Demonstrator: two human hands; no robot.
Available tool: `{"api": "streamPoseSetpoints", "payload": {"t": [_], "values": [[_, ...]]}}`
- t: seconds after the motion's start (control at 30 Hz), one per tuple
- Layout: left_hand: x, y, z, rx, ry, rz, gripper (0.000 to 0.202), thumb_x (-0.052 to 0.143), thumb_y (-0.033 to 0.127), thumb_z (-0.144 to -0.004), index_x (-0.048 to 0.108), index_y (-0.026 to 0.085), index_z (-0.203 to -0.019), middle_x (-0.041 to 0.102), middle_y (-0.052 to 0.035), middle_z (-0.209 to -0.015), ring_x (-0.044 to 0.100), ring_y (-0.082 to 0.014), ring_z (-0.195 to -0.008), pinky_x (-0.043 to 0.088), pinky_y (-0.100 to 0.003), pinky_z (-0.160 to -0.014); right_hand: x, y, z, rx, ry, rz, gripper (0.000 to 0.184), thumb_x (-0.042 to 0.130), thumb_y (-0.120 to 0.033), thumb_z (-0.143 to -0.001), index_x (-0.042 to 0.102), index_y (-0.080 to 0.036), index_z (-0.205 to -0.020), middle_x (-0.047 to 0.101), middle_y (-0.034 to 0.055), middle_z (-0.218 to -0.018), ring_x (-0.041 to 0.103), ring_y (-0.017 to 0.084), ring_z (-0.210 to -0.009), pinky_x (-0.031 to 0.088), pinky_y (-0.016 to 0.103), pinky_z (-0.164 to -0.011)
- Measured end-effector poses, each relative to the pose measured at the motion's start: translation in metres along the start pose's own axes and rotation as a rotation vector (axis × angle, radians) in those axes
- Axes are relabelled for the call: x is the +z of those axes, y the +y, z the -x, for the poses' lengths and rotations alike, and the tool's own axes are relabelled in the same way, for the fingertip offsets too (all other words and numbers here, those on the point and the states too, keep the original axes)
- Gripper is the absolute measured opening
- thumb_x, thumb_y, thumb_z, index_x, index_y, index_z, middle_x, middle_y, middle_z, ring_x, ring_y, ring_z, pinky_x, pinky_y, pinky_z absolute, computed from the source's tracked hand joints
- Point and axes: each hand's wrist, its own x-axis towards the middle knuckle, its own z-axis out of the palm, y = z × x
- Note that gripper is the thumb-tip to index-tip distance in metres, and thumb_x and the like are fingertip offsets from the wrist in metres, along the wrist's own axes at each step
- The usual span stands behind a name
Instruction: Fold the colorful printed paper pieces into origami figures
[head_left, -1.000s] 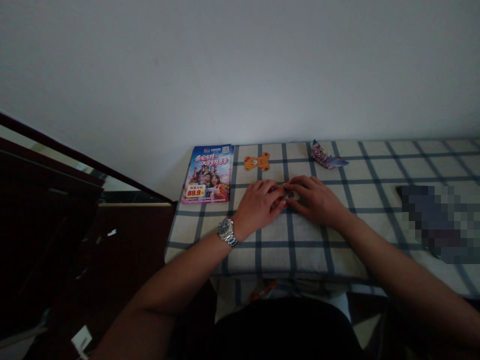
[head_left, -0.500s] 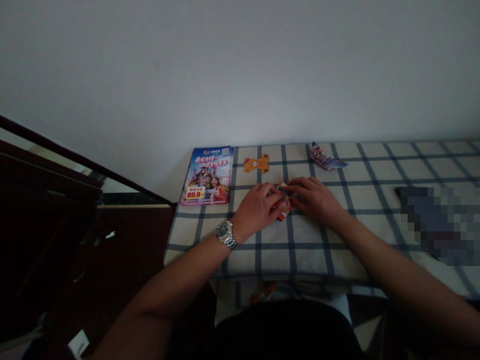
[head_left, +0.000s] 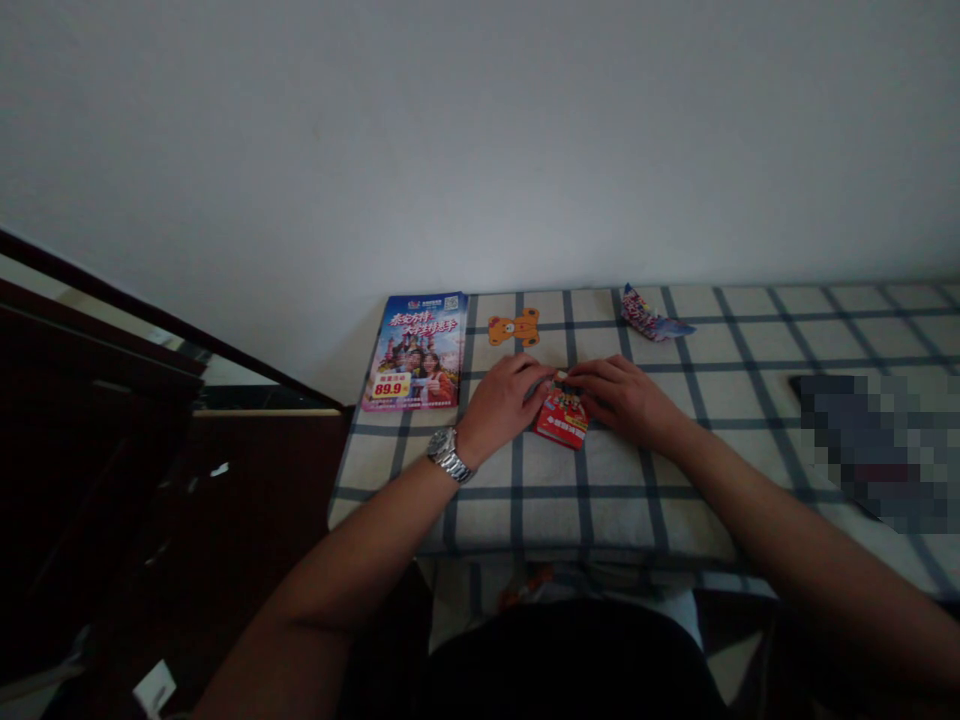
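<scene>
A small red printed paper (head_left: 561, 425), apparently folded, lies flat on the checked tablecloth between my hands. My left hand (head_left: 506, 402), with a metal watch on the wrist, pinches its upper left edge. My right hand (head_left: 619, 398) has its fingers closed on the upper right edge. Fingertips of both hands nearly meet at the top, where they hide part of the paper. Just beyond my left hand lies a flat orange bear cutout (head_left: 514, 327).
A stack of blue and pink flyers (head_left: 417, 350) lies at the table's left end. A crumpled colourful paper (head_left: 651, 318) sits near the wall (head_left: 480, 150). On the right is a dark flat object (head_left: 847, 430), partly blurred out. The tablecloth (head_left: 480, 515) hangs over the near edge.
The paper has turned and more of its red printed face shows. My left hand has shifted slightly up and left, and my right fingers have moved a little toward the paper's top edge.
</scene>
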Motion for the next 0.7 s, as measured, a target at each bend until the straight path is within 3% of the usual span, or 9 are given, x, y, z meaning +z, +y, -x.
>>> {"api": "streamPoseSetpoints", "payload": {"t": [0.33,0.53,0.7], "values": [[0.0008,-0.0034,-0.0020,-0.004,0.001,0.030,0.012,0.069,0.029,-0.101,0.072,0.021,-0.111,0.066,-0.0045,-0.112,0.063,-0.0213,-0.107,0.054,-0.039,-0.097,0.0014,-0.0021,-0.0009,-0.078,-0.010,-0.080,0.033,0.058,-0.016,-0.100,0.073,-0.022,-0.129,0.074,0.0117,-0.130,0.067,0.028,-0.112,0.055,0.049,-0.099],[0.0011,-0.0030,-0.0016,-0.030,-0.009,0.047,0.010,0.070,0.026,-0.100,0.072,0.023,-0.109,0.065,-0.0045,-0.112,0.063,-0.0217,-0.108,0.054,-0.040,-0.097,-0.0001,-0.0011,0.0014,-0.023,0.004,-0.124,0.028,0.061,-0.022,-0.101,0.072,-0.024,-0.126,0.072,0.0112,-0.127,0.067,0.028,-0.113,0.056,0.050,-0.100],[-0.0005,-0.0001,-0.0024,-0.044,-0.008,0.056,0.008,0.072,0.023,-0.098,0.072,0.022,-0.106,0.065,-0.0047,-0.111,0.062,-0.0221,-0.108,0.053,-0.039,-0.096,-0.0016,0.0004,0.0041,0.074,0.054,-0.097,0.022,0.064,-0.028,-0.101,0.072,-0.023,-0.120,0.071,0.0123,-0.116,0.068,0.029,-0.105,0.057,0.047,-0.092]]}}
